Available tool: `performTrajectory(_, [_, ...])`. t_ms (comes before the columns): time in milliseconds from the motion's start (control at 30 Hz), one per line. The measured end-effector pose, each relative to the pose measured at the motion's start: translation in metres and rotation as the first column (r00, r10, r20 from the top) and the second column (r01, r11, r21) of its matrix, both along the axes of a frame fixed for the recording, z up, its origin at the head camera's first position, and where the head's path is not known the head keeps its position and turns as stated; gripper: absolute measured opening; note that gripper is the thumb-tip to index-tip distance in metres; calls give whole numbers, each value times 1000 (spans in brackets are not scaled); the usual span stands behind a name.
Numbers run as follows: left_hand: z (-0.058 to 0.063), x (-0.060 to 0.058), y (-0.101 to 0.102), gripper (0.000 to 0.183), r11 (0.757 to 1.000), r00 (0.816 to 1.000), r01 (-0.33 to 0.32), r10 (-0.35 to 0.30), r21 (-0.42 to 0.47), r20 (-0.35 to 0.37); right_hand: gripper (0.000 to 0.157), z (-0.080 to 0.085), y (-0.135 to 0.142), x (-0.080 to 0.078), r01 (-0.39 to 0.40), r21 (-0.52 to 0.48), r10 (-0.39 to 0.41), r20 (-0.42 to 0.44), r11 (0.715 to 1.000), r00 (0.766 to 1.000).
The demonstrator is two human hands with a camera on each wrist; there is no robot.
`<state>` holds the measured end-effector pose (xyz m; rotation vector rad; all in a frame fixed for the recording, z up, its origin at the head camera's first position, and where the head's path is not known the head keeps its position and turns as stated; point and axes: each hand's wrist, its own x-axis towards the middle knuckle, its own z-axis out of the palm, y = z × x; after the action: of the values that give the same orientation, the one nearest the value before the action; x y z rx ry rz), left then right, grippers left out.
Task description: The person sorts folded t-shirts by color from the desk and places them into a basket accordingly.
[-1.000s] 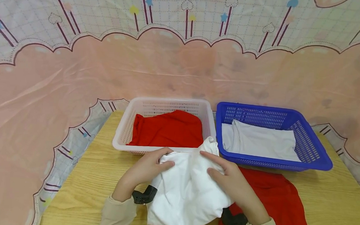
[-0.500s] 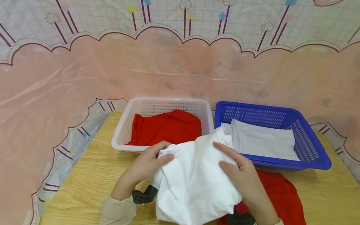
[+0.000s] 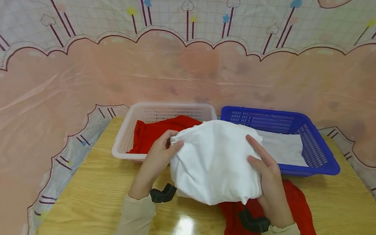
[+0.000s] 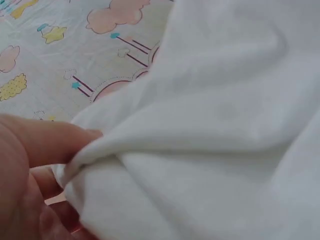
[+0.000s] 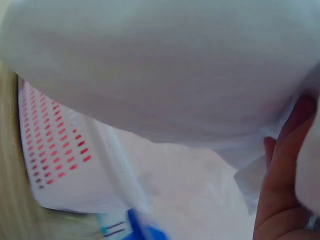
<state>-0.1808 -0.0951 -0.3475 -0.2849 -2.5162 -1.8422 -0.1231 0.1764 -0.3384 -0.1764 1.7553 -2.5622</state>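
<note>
A folded white cloth (image 3: pixel 215 161) hangs in the air between both hands, in front of the two baskets. At its left edge my left hand (image 3: pixel 164 150) pinches it, thumb on the near face; the left wrist view shows the cloth (image 4: pixel 200 130) creased between thumb and fingers. My right hand (image 3: pixel 266 167) grips the opposite edge, thumb and index finger on the near side, the other fingers hidden behind. In the right wrist view the cloth (image 5: pixel 165 75) bulges over the hand's fingers (image 5: pixel 287 175). Beneath the right forearm, a red cloth (image 3: pixel 298 205) lies on the table.
At the back left stands a white basket (image 3: pixel 121 142) with red cloth (image 3: pixel 152 133) inside. Beside it on the right is a blue basket (image 3: pixel 320 149) holding white cloth (image 3: pixel 282 147). The wooden table (image 3: pixel 85 197) extends in front; a patterned curtain (image 3: pixel 145 72) hangs behind.
Both hands have lifted the white cloth up and toward the right. It now overlaps the front of both baskets in the head view. The view has shifted slightly.
</note>
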Motion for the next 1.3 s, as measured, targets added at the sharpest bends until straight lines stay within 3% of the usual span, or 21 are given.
performTrajectory(167, [-4,-16,14,30,998,999,19,-21,57,30,47,-13,9,-13,-59,-125,63,27,990,998])
performTrajectory(367, [-12,-27,34,32,994,999,33,-36,108,22,51,-29,21,-21,-30,-164,33,14,986,999])
performTrajectory(500, [-19,-31,46,36,999,1000,13,-14,48,6,52,-36,29,-23,-17,-181,19,9,983,1000])
performTrajectory(733, [-25,-32,55,60,992,999,30,-33,-119,-19,52,-41,43,-26,4,-209,-5,-6,978,1000])
performTrajectory(800, [-25,-31,57,66,976,999,36,-41,-214,-17,52,-42,47,-27,4,-222,-6,-8,975,1000])
performTrajectory(867, [-23,-29,58,73,944,999,28,-32,-330,-5,52,-43,50,-26,6,-233,-8,-7,972,1000])
performTrajectory(1000, [-17,-21,60,85,825,999,-1,27,-566,38,51,-44,56,-27,7,-250,-12,-18,968,1000])
performTrajectory(1100, [-14,-16,59,86,758,997,-1,47,-652,54,49,-46,59,-27,14,-264,-19,-16,964,1000])
performTrajectory(1200, [-14,-14,59,75,746,999,41,-31,-665,26,47,-47,62,-29,47,-285,-48,2,957,999])
performTrajectory(1300, [-14,-13,60,64,770,992,86,-126,-633,-18,44,-49,64,-30,96,-319,-98,13,943,995])
